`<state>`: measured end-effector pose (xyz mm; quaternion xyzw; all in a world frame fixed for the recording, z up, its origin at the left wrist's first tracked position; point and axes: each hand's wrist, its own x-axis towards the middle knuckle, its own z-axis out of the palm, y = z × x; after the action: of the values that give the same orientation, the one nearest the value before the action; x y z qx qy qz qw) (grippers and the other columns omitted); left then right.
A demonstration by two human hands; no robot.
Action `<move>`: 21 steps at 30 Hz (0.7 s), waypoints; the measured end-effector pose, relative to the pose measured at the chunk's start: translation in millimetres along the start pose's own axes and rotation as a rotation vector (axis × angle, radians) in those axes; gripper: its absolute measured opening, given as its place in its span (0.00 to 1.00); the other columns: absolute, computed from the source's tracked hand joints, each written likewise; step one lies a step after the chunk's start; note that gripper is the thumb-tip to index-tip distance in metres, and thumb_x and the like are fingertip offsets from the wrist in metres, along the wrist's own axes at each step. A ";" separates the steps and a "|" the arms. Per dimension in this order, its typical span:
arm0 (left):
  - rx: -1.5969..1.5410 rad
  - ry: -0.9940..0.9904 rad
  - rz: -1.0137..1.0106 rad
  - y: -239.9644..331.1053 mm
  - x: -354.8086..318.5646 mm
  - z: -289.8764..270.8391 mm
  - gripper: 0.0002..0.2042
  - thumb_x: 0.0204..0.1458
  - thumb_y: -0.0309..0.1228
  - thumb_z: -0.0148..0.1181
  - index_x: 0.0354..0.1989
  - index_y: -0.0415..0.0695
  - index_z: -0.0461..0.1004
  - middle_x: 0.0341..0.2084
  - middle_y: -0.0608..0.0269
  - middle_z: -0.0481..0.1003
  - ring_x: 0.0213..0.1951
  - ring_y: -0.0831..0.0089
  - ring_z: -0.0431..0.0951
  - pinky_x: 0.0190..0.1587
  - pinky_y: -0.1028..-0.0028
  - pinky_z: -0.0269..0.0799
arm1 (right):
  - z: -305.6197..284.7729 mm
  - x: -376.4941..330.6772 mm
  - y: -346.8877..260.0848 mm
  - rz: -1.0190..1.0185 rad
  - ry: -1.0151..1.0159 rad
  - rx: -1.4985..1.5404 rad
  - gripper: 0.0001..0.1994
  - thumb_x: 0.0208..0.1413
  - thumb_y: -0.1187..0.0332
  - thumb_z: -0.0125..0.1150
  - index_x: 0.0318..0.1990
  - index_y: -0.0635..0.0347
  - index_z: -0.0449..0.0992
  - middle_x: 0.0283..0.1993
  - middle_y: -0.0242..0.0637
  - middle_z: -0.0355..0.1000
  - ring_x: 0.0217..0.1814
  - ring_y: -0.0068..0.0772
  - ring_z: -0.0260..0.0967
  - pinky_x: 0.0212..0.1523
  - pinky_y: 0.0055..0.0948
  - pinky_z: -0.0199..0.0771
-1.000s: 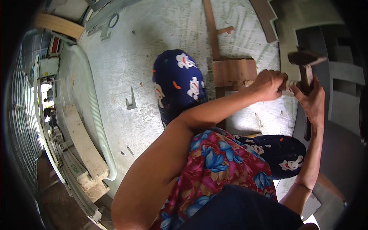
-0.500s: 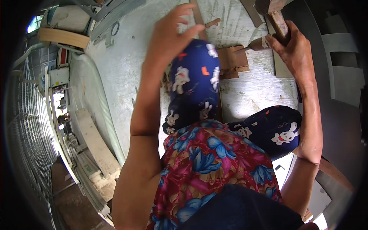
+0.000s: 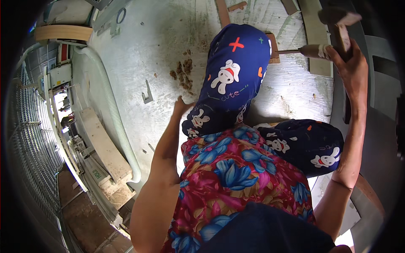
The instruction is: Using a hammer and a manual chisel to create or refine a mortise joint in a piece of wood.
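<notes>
My right hand (image 3: 352, 63) is closed around two tools at once. One is a hammer (image 3: 344, 38), its head up at the far right. The other is a chisel (image 3: 314, 51) with a wooden handle, its thin blade pointing left. The blade's tip is at a brown wood piece (image 3: 274, 54), mostly hidden behind my raised knee in blue rabbit-print trousers (image 3: 236, 63). My left hand (image 3: 184, 105) is low beside that leg, close to the work surface. Its fingers are largely hidden by the leg, so I cannot see whether it holds anything.
Brown wood chips (image 3: 184, 71) lie on the pale, scuffed work surface (image 3: 139, 55) left of my knee. Wood strips (image 3: 222, 12) lie at the far side, and a pale board (image 3: 318, 33) is under the chisel handle. A ribbed hose (image 3: 112, 101) runs along the left.
My left hand has come down from above the knee to beside the leg. My right hand has shifted right with hammer and chisel. The knee now covers more of the wood piece.
</notes>
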<state>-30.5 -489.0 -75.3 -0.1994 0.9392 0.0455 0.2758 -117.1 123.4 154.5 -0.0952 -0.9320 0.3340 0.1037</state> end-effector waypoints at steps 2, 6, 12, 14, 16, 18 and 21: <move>-0.038 -0.065 -0.090 -7.4 -13.6 8.9 0.42 0.47 0.62 0.57 0.59 0.36 0.61 0.52 0.34 0.69 0.53 0.42 0.71 0.55 0.57 0.68 | 0.9 -1.5 4.2 0.049 -0.012 0.026 0.26 0.47 0.57 0.69 0.48 0.67 0.72 0.33 0.45 0.75 0.32 0.34 0.74 0.37 0.31 0.73; -0.136 -0.128 -0.097 -9.2 -26.3 24.7 0.42 0.47 0.63 0.56 0.59 0.36 0.61 0.52 0.34 0.69 0.53 0.42 0.71 0.55 0.57 0.68 | 0.1 -2.7 -1.9 0.228 -0.115 0.037 0.27 0.47 0.56 0.69 0.48 0.69 0.72 0.26 0.36 0.71 0.20 0.22 0.65 0.22 0.24 0.67; -0.256 -0.189 -0.074 -5.3 -24.0 29.9 0.42 0.48 0.63 0.56 0.59 0.36 0.61 0.52 0.35 0.69 0.53 0.43 0.71 0.55 0.57 0.68 | 8.1 -6.4 -1.5 0.292 -0.126 -0.004 0.27 0.48 0.57 0.69 0.49 0.69 0.71 0.22 0.34 0.68 0.17 0.19 0.62 0.17 0.22 0.63; -0.278 -0.207 -0.056 -3.4 -19.9 25.1 0.42 0.48 0.63 0.55 0.59 0.36 0.61 0.52 0.35 0.69 0.53 0.43 0.71 0.55 0.57 0.68 | 7.9 -8.6 -4.8 0.316 -0.156 0.011 0.28 0.47 0.58 0.69 0.50 0.70 0.70 0.23 0.34 0.69 0.17 0.18 0.62 0.17 0.22 0.63; -0.294 -0.221 -0.033 -1.7 -12.6 18.1 0.42 0.48 0.63 0.55 0.59 0.36 0.61 0.52 0.35 0.69 0.53 0.43 0.71 0.55 0.57 0.68 | 6.9 -11.1 -12.7 0.294 -0.185 0.016 0.29 0.46 0.60 0.70 0.52 0.70 0.70 0.27 0.36 0.71 0.18 0.20 0.64 0.19 0.22 0.65; -0.304 -0.233 -0.006 -0.4 -1.8 9.7 0.42 0.48 0.63 0.55 0.59 0.36 0.61 0.52 0.35 0.69 0.53 0.43 0.71 0.55 0.57 0.68 | 8.0 -13.0 -17.1 0.278 -0.169 0.021 0.29 0.46 0.60 0.69 0.53 0.69 0.70 0.29 0.39 0.73 0.22 0.23 0.67 0.24 0.24 0.68; -0.313 -0.279 0.081 24.2 25.9 -5.3 0.42 0.48 0.63 0.54 0.59 0.36 0.61 0.52 0.35 0.69 0.53 0.43 0.71 0.55 0.57 0.68 | 3.2 -15.5 -17.2 0.266 -0.133 -0.025 0.28 0.47 0.61 0.69 0.53 0.68 0.70 0.34 0.44 0.76 0.29 0.29 0.72 0.33 0.28 0.72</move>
<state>-62.8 -476.9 -85.3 -0.1939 0.8806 0.2289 0.3668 -104.9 104.6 161.2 -0.1967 -0.9201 0.3386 -0.0047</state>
